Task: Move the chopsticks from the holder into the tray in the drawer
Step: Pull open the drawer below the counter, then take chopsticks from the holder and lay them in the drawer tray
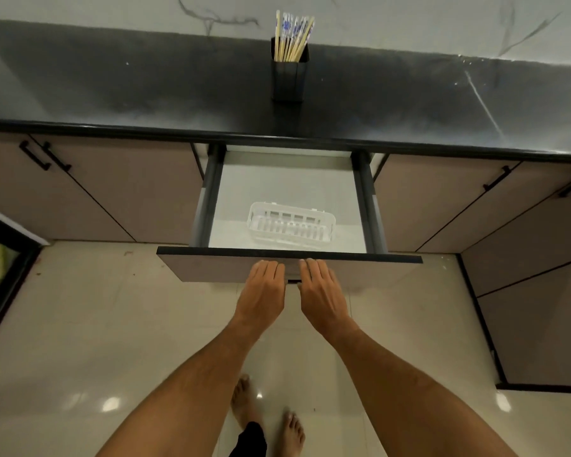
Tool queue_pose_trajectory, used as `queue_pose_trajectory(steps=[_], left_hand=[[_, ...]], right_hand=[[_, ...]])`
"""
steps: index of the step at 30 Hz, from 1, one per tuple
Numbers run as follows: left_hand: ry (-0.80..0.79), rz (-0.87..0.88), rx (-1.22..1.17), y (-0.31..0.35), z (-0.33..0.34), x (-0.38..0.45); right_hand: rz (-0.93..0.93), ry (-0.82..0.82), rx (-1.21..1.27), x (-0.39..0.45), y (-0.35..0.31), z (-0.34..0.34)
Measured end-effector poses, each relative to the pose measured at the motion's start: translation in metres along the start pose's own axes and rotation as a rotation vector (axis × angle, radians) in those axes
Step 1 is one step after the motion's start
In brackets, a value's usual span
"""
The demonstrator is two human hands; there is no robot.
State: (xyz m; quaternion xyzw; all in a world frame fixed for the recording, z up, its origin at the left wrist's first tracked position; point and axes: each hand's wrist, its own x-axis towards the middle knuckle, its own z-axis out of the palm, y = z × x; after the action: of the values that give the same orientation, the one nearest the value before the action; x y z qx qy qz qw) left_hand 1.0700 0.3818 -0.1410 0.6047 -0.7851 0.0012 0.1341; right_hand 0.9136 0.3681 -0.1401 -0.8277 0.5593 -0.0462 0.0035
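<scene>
Pale chopsticks (292, 36) with blue-patterned tops, bunched upright in dark square holder (289, 79), top centre. White slotted tray (290, 225) lying flat inside open drawer (287, 255), frame centre.

Chopsticks (294, 36) stand in the holder (289, 79) on the counter (145, 94), behind the drawer (287, 189) holding the tray (290, 225).

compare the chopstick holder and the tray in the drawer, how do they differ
The holder is dark, tall and upright on the countertop; the tray is white, low and wide, lying in the open drawer. The holder's walls look solid, the tray's are slotted. The holder is full of chopsticks; the tray holds nothing. Both are open-topped containers.
</scene>
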Motion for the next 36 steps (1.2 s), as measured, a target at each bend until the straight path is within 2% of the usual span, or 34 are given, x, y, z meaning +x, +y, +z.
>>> queue_pose_trajectory(steps=[3,8,19,28,36], left_hand=[[0.051,0.005,-0.023,0.003,-0.023,0.010],[0.136,-0.024,0.008,0.009,-0.062,0.041],[0.193,-0.059,0.111,0.005,-0.143,0.159],[0.270,-0.031,0.146,-0.038,-0.174,0.282],[0.290,-0.005,0.102,-0.097,-0.176,0.390]], right_hand=[[-0.014,0.073,0.010,0.004,0.002,-0.024],[-0.004,0.080,-0.035,0.028,0.014,-0.063],[0.040,0.243,-0.101,0.123,0.060,-0.152],[0.044,0.330,-0.126,0.240,0.082,-0.196],[0.070,0.358,-0.135,0.364,0.093,-0.204]])
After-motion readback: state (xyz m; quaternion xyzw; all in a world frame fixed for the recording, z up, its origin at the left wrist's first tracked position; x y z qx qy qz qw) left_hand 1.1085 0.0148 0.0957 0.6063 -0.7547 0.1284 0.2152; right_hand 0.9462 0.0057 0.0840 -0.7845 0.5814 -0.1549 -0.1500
